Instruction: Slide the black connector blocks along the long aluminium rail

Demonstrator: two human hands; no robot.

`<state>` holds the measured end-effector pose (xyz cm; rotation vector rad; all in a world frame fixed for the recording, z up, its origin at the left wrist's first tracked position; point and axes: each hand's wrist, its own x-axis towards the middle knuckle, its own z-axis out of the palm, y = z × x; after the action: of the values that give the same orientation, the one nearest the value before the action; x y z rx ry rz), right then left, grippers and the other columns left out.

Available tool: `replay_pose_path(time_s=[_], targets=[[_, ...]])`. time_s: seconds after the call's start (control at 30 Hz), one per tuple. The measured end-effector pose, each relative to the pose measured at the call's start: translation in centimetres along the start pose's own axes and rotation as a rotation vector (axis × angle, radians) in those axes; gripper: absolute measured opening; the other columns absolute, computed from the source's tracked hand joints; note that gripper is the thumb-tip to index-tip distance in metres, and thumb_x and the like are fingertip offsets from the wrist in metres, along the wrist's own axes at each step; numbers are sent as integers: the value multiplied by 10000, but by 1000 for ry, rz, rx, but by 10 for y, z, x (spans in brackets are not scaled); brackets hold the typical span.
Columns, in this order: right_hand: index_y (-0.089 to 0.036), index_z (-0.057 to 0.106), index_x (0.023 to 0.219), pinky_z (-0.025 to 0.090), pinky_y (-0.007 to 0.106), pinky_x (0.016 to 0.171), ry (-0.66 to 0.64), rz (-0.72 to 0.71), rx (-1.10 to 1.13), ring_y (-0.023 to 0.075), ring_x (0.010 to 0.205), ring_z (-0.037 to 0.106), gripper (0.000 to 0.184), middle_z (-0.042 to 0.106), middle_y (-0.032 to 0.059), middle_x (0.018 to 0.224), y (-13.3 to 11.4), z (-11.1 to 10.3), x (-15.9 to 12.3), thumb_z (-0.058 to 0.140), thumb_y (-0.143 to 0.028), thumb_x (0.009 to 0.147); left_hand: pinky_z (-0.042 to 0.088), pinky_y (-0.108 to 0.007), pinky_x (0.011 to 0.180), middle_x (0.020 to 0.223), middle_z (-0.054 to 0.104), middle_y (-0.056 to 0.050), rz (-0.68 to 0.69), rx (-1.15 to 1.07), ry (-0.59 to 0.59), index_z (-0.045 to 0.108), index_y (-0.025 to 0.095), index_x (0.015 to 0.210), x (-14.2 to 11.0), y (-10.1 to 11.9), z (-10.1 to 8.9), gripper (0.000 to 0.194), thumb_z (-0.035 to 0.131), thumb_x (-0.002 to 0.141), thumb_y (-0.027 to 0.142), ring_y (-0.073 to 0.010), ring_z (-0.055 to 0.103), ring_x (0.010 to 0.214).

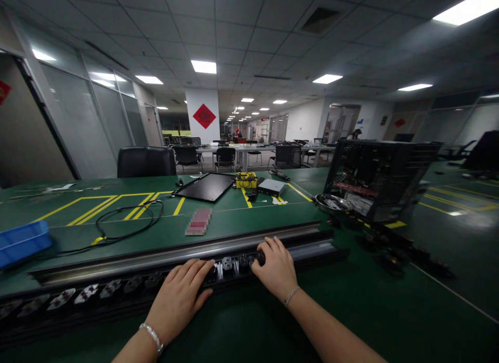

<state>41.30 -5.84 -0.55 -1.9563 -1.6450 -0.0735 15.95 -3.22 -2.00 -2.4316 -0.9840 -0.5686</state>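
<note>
Left hand, thumb apart, on one black rail — right hand, pinching one dark piece

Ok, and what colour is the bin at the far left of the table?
The bin is blue, seen best in the head view.

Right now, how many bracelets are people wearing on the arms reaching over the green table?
2. A beaded bracelet is around the wrist of the left hand, and a thinner bracelet is around the wrist of the right hand.
</note>
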Motion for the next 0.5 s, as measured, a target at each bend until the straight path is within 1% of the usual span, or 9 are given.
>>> replay_pose_path(time_s=[0.3,0.5], targets=[[-241,609,881,264,410,994,-22,0,9,248,1259,319,210,520,48,1253,0,-3,1,525,-274,692,391,-356,890,1172,599,-61,-9,-22,-25,420,238,1292,-1,1,-2,485,477,844,414,-222,530,1077],[-237,614,875,276,414,983,-27,0,9,254,1253,324,208,530,51,1239,-1,-4,1,519,-259,691,394,-357,886,1170,602,-57,-7,-17,-17,424,237,1289,0,1,-2,485,482,842,413,-221,535,1069]])
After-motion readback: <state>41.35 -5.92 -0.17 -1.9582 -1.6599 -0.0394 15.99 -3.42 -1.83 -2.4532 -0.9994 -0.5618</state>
